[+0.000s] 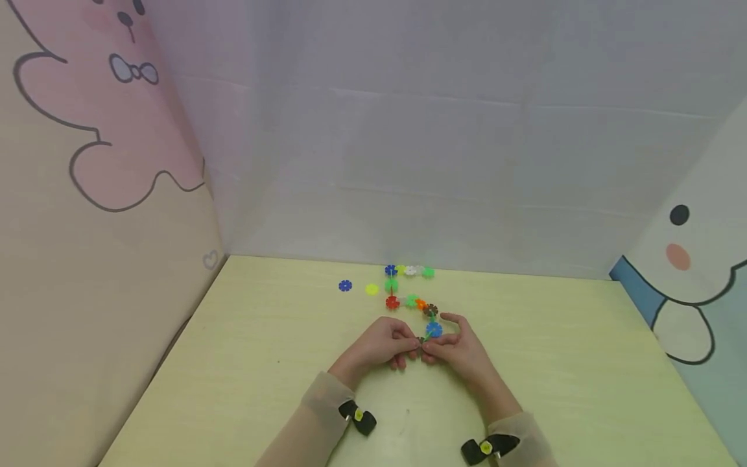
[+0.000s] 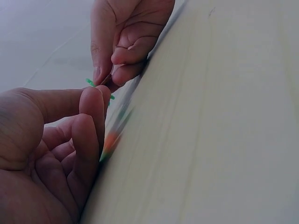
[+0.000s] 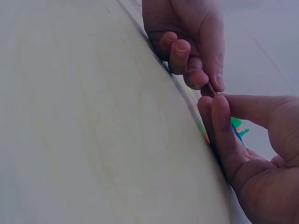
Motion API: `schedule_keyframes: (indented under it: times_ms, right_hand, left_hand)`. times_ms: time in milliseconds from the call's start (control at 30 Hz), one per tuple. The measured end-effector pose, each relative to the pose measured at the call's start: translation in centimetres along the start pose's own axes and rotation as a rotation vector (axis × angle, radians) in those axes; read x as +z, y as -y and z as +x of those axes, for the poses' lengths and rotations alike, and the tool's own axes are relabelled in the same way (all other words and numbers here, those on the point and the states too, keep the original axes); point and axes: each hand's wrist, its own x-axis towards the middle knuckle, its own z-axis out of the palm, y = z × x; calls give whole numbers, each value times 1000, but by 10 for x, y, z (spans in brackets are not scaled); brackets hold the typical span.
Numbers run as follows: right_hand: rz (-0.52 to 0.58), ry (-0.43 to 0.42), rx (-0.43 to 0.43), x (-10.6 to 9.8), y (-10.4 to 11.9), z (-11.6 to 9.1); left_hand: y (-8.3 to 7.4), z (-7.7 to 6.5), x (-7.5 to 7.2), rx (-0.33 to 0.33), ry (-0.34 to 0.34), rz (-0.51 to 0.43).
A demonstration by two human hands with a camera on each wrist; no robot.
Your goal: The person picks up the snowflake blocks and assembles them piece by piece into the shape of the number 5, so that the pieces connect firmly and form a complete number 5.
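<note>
Notched plastic snowflake discs are linked in a bent chain, whose near end lies between the two hands. My left hand (image 1: 382, 342) pinches a small brown snowflake disc (image 1: 420, 341) between thumb and fingertips. Opposite it, my right hand (image 1: 461, 350) pinches the green snowflake disc (image 1: 428, 336) at the chain's end, its index finger extended along the chain. A blue disc (image 1: 434, 329) sits just beyond these fingertips, followed by another brown disc (image 1: 430, 310). Both hands' fingertips meet in the left wrist view, with green tips (image 2: 90, 82) poking out; the fingers mostly hide the joint.
Farther along, the chain runs through an orange disc (image 1: 421, 303), a red disc (image 1: 392, 302) and a dark blue disc (image 1: 391, 270) to a green disc (image 1: 428, 272) near the back wall. A loose blue disc (image 1: 345, 285) and yellow disc (image 1: 372, 289) lie left on the table (image 1: 262, 324).
</note>
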Motion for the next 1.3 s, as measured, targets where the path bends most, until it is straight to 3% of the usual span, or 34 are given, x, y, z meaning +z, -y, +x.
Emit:
schedule_keyframes:
  times_ms: [167, 433, 567, 667, 767, 867, 967, 1100, 1300]
  right_hand:
    - [1, -67, -8, 4, -2, -4]
    - [104, -88, 1, 9, -5, -5]
    - [133, -98, 0, 8, -6, -5]
    - [136, -91, -4, 7, -7, -3]
    - [144, -86, -6, 8, -8, -2]
    - [146, -82, -6, 9, -10, -1]
    - [143, -83, -7, 9, -11, -1]
    - [147, -84, -8, 7, -11, -2]
    - [164, -67, -1, 5, -11, -3]
  left_hand:
    - [-1, 1, 1, -2, -5, -3]
    - [-1, 2, 1, 3, 0, 12]
    - [-5, 0, -7, 1, -21, 34]
    - [-10, -2, -21, -13, -98, 69]
    - [-15, -6, -41, -38, -234, 131]
    - [-17, -6, -65, -59, -387, 265]
    - [-16, -2, -89, -75, -476, 446]
    - [-10, 10, -117, -64, -477, 603]
    - [7, 19, -148, -65, -433, 588]
